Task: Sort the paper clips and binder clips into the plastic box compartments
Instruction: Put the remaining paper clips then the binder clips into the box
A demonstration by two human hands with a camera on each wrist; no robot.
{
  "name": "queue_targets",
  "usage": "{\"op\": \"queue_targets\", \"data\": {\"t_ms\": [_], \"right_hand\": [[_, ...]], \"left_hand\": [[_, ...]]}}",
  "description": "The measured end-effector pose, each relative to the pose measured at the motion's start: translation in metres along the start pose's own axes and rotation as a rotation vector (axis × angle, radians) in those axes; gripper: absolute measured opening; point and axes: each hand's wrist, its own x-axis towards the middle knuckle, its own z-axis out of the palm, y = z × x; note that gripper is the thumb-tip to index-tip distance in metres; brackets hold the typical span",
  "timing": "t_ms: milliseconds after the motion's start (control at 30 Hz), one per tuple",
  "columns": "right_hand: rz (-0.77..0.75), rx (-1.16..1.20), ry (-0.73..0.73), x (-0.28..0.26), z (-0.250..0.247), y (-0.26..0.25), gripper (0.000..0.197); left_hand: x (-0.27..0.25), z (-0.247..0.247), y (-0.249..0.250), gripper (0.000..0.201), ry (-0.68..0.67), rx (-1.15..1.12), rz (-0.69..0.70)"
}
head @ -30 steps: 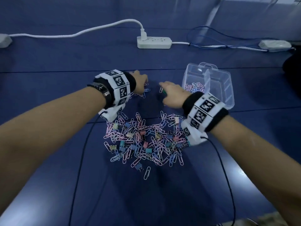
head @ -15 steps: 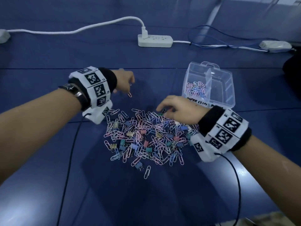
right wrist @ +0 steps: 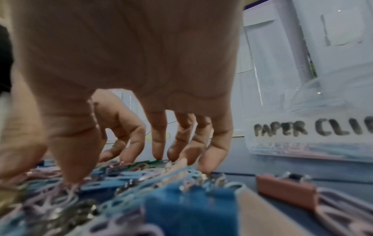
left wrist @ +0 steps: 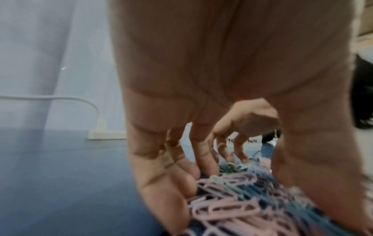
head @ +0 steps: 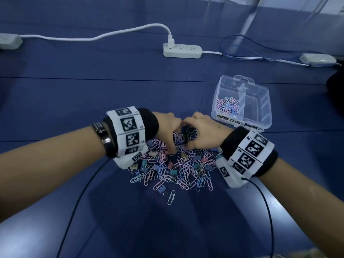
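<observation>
A heap of pastel paper clips and small binder clips (head: 173,166) lies on the blue cloth. My left hand (head: 173,140) and right hand (head: 191,138) meet over its far edge, palms facing, fingertips down on the clips. In the left wrist view the fingers (left wrist: 203,156) stand nearly straight on pink clips (left wrist: 228,207). The right wrist view shows fingers (right wrist: 159,135) touching the heap, behind a blue binder clip (right wrist: 187,207) and a pink one (right wrist: 286,190). The clear plastic box (head: 260,92) stands right of the hands; its "PAPER CLIPS" compartment holds several paper clips (head: 228,107).
At the back lie a white power strip (head: 182,51), its white cable (head: 93,37), a blue cable loop (head: 240,47) and white adapters (head: 318,59). A dark object (head: 337,82) sits at the right edge. Black wrist cables (head: 80,198) trail toward me.
My left hand has swept from the far left in to the heap's far edge. My right hand has drawn back from near the box onto the heap, and the two now meet.
</observation>
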Motion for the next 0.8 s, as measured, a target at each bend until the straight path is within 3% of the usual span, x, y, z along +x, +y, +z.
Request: {"op": "queue_targets", "data": {"t_ms": [167, 400, 667, 800], "right_hand": [[-0.056, 0.064, -0.009, -0.003, 0.003, 0.002, 0.059], [-0.089, 0.082, 0.086, 0.002, 0.006, -0.001, 0.045], [-0.128, -0.008, 0.103, 0.000, 0.006, -0.003, 0.004], [-0.086, -0.047, 0.142, -0.003, 0.009, -0.004, 0.009]], "left_hand": [[0.001, 0.008, 0.002, 0.043, 0.142, -0.088, 0.042], [-0.001, 0.015, 0.005, 0.030, 0.263, -0.154, -0.001], [-0.003, 0.002, -0.008, 0.009, 0.244, -0.366, -0.040], [0.000, 0.000, -0.024, 0.015, 0.232, -0.543, -0.091]]}}
